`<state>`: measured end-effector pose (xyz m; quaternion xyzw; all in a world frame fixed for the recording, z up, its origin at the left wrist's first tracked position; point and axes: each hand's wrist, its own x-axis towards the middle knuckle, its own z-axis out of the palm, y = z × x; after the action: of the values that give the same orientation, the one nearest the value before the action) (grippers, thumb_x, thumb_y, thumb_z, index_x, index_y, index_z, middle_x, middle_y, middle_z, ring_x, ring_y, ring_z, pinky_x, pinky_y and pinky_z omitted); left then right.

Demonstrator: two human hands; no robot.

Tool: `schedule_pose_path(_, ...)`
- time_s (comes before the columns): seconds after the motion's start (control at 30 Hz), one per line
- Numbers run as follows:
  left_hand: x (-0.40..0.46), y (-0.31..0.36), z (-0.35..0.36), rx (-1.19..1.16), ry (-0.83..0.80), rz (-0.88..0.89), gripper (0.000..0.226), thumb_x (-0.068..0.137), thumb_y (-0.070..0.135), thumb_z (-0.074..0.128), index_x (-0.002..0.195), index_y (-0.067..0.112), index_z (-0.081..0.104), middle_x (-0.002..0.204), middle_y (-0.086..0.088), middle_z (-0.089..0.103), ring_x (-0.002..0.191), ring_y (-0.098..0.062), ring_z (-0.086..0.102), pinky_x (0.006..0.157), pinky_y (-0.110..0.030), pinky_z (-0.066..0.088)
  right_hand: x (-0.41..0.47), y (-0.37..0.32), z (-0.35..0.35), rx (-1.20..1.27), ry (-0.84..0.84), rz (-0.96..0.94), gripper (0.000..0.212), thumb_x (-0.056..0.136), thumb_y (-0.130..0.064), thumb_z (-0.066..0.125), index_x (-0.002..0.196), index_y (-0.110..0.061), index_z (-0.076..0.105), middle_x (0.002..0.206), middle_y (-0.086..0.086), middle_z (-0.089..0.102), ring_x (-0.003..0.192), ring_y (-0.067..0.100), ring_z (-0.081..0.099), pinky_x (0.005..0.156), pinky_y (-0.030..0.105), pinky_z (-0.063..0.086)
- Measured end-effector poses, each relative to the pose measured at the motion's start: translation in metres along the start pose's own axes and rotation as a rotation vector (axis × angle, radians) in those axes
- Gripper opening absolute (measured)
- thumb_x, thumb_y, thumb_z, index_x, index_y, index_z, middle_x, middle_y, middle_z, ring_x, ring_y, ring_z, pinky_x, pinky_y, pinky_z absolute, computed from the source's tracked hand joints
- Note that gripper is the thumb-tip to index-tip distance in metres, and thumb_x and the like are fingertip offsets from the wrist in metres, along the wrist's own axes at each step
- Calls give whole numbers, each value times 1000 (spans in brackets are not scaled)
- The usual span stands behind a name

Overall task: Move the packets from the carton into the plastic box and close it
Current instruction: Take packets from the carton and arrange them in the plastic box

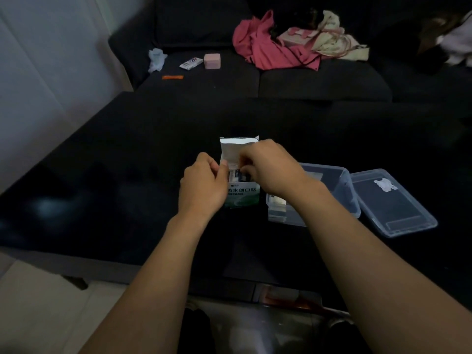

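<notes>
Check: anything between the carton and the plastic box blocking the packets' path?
Nothing visible does. The box sits open just right of the carton, its lid lying off to the far side. Only the right hand, reaching into the carton, crosses over the box's near edge.

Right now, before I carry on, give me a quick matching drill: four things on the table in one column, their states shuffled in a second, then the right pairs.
Things:
1. carton
2. plastic box
3. lid
4. right hand

States:
A. lying flat on the table, right of the box
B. fingers reaching into the carton's open top
C. upright, flap open, gripped by the left hand
D. open, packets already inside

Pairs: 1-C, 2-D, 3-A, 4-B
</notes>
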<state>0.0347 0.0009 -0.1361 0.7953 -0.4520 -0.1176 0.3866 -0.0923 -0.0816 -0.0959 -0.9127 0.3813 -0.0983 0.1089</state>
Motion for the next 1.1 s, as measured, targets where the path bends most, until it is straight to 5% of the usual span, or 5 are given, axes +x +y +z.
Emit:
schedule_pose_path(0.27,-2,8,-10,-229,234,194,37,95,56,53,95,19,56,94,2,58,81,-13,57,68,-29,49,-18,22,-44,396,240,36,7,91,-11,70,87,-16,71,80,-1,70,69,9,69,64,27,61)
schedule_pose_path(0.4,-8,18,-9,-260,89,404,34,94,45,61,118,22,58,112,7,56,100,-14,60,77,-28,52,-30,27,-56,634,209,57,4,92,-4,68,89,-7,69,83,12,71,68,18,74,55,31,61)
schedule_pose_path(0.5,-16,27,-5,-371,-125,419,21,103,27,56,121,17,63,100,6,68,86,-8,68,68,-28,57,-36,28,-57,720,131,39,1,92,-4,67,92,-4,68,86,13,72,71,21,75,57,29,61)
schedule_pose_path(0.73,-33,47,15,-703,-346,20,22,110,22,41,110,24,64,73,8,70,58,-2,64,44,-22,45,-46,37,-45,903,86,179,24,83,3,75,106,-1,68,85,16,72,69,17,73,57,23,57)
schedule_pose_path(1.1,-39,68,29,-986,-598,-351,40,107,45,38,118,17,66,88,-6,73,63,-16,63,45,-25,45,-66,64,-67,1089,-7,239,33,81,4,73,111,-8,67,88,16,75,80,20,75,63,22,60)
